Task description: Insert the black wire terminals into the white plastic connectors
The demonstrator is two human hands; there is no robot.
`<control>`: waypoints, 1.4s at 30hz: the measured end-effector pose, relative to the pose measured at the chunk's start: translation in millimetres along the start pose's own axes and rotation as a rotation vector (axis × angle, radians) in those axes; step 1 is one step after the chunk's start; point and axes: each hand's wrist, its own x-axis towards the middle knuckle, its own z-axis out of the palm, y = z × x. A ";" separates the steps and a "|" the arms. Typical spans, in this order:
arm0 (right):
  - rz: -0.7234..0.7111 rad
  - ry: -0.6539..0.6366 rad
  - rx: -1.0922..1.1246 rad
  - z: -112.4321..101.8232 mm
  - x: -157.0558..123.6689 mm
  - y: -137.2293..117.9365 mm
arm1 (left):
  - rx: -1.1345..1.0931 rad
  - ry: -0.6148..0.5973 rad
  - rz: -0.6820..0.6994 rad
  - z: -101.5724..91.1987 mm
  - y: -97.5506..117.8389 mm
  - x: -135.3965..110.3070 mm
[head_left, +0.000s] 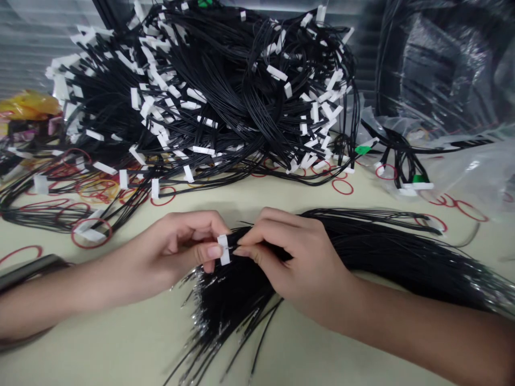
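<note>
Between the thumb and fingers of my left hand (187, 244) is a small white connector housing (223, 250). My right hand (287, 252) is closed in a pinch just to its right, gripping a thin black wire whose metal tip points at the housing; whether the tip is inside I cannot tell. Beneath both hands lies a thick bundle of black wires (237, 289). Its loose ends carry small shiny metal terminals and fan out toward the lower left, while the bundle stretches away to the right behind my right forearm.
A large heap of black cables (225, 91) with white connectors fills the back of the table (100, 343). Red rubber bands (343, 186) lie scattered about. Clear plastic bags (475, 171) are at the right, a yellow packet (30, 104) at the far left.
</note>
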 end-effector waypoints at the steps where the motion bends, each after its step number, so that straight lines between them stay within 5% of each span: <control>1: -0.010 0.002 0.005 0.3 -0.2 -0.8 | -0.007 -0.004 -0.001 0.5 0.0 0.8; 17: -0.074 -0.085 -0.212 -0.7 -1.4 -0.4 | 0.105 0.048 -0.016 -0.2 3.3 0.5; 23: -0.100 -0.047 -0.047 -2.8 -2.1 4.5 | 0.033 0.094 0.015 -2.6 0.9 1.3; 42: 0.020 -0.028 -0.088 -2.9 -0.3 -2.3 | 0.032 0.055 0.036 -4.5 -1.3 3.1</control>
